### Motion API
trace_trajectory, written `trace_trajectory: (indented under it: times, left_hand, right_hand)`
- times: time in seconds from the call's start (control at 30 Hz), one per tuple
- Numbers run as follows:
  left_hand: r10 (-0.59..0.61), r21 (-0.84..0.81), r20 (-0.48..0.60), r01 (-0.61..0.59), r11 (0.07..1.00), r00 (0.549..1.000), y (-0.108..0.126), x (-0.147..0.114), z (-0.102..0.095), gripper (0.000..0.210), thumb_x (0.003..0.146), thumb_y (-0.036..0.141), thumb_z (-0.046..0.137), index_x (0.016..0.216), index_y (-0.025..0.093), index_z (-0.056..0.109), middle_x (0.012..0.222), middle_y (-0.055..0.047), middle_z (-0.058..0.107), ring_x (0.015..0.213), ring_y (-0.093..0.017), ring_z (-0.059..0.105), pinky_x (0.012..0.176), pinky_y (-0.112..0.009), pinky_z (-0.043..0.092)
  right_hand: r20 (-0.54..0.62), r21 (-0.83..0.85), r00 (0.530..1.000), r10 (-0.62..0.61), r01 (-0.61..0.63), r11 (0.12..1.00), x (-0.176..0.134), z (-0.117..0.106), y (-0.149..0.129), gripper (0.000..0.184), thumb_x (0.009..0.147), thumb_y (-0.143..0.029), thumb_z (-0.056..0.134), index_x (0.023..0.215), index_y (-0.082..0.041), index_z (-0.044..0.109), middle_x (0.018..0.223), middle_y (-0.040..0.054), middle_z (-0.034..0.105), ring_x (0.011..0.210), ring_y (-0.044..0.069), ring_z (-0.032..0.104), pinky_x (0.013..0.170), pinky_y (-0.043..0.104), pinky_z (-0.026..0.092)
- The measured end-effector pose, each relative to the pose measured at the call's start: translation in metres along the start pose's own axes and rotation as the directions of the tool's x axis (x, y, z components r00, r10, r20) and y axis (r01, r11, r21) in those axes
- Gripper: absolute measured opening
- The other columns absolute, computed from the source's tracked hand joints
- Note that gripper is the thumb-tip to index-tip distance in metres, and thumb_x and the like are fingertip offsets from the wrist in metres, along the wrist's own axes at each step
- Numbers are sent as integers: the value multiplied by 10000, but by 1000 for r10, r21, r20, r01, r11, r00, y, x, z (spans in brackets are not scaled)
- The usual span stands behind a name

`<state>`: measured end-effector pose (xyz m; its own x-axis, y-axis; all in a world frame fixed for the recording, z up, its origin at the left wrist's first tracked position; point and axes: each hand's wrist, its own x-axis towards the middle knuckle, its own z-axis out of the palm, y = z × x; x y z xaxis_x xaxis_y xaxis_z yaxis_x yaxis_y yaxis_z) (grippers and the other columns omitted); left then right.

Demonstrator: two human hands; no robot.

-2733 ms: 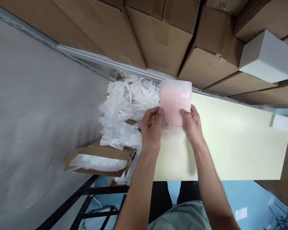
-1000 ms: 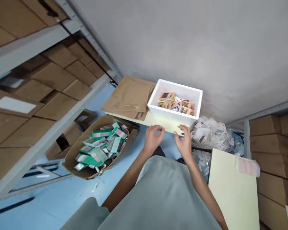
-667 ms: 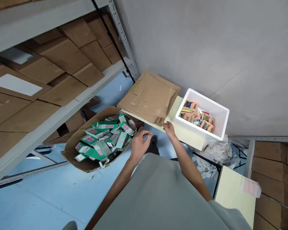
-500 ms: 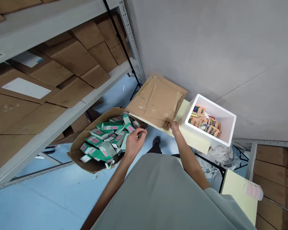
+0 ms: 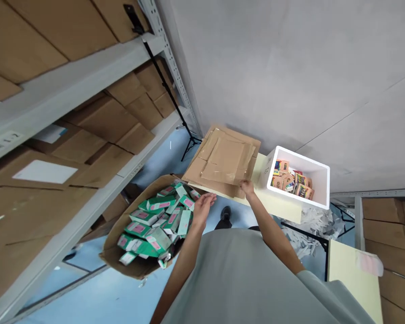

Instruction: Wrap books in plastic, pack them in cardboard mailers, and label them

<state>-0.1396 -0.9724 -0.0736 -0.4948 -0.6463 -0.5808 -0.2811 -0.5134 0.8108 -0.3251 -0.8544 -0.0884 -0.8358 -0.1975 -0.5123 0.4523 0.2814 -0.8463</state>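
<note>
Flattened cardboard sheets (image 5: pixel 226 157) lie stacked on a pale yellow table (image 5: pixel 280 207) in front of me. My right hand (image 5: pixel 248 188) is at their near right corner, its fingers closed on the edge of the cardboard. My left hand (image 5: pixel 203 209) is held just short of the sheets' near left edge, fingers stretched out and nothing visible in them. Beside that hand, an open carton (image 5: pixel 113 245) on the floor is full of green and white small boxes (image 5: pixel 155 204).
On the table's right stands a white foam box (image 5: pixel 322 180) with several printed packets (image 5: pixel 303 191). Metal shelving (image 5: pixel 97 74) with cartons runs along the left. A black tripod (image 5: pixel 165 85) stands by the wall. Clear plastic scraps (image 5: pixel 303 238) lie under the table.
My left hand has moved right and its fingers have straightened, from over the green boxes towards the cardboard. My right hand stays by the cardboard's corner. The camera view has tilted upwards.
</note>
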Motion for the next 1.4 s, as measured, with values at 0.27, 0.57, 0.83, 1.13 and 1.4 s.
trace_trajectory:
  times: [0.27, 0.57, 0.83, 1.13, 1.4]
  left_hand:
    - [-105, -259, 127, 135, 956, 986, 43, 15, 48, 241, 939, 407, 804, 882, 250, 630, 1073, -91, 764, 1134, -216, 752, 1116, -402, 585]
    - [90, -90, 601, -44, 995, 794, 49, -76, 230, 425, 754, 501, 948, 952, 218, 700, 984, -44, 776, 962, -189, 737, 939, -339, 578]
    - [-41, 173, 912, -292, 941, 408, -27, -206, 375, 591, 765, 644, 913, 1138, 209, 765, 1210, -141, 827, 1268, -334, 739, 1121, -453, 563]
    - [-331, 257, 943, -550, 794, -37, -178, -349, 512, 656, 716, 759, 882, 1088, 228, 779, 1091, -112, 845, 1102, -327, 776, 1072, -474, 610]
    - [-406, 177, 897, -695, 697, -178, -296, -436, 582, 457, 865, 555, 757, 1167, 216, 709, 1299, -180, 791, 1240, -357, 768, 1160, -497, 564]
  right_hand:
    - [23, 150, 944, -328, 321, 935, -79, -39, -52, 446, 848, -621, 805, 773, -258, 559, 714, -37, 575, 700, 165, 591, 657, 291, 584]
    - [-531, 10, 788, -311, 373, 928, -166, -261, -10, 469, 885, -672, 766, 1002, -218, 747, 967, 91, 801, 835, 246, 757, 732, 360, 602]
    - [-979, -21, 189, -79, 291, 956, -295, -478, 84, 559, 903, -683, 717, 1148, -183, 760, 1048, 140, 823, 948, 297, 801, 777, 404, 613]
    - [-996, 80, -24, 85, 165, 983, -439, -617, 217, 519, 837, -571, 666, 1172, -181, 739, 1142, 157, 839, 875, 246, 743, 845, 413, 611]
    - [-920, 314, -211, 329, 102, 944, -471, -614, 282, 469, 878, -620, 608, 1079, -206, 698, 1110, 175, 824, 1021, 310, 773, 852, 437, 645]
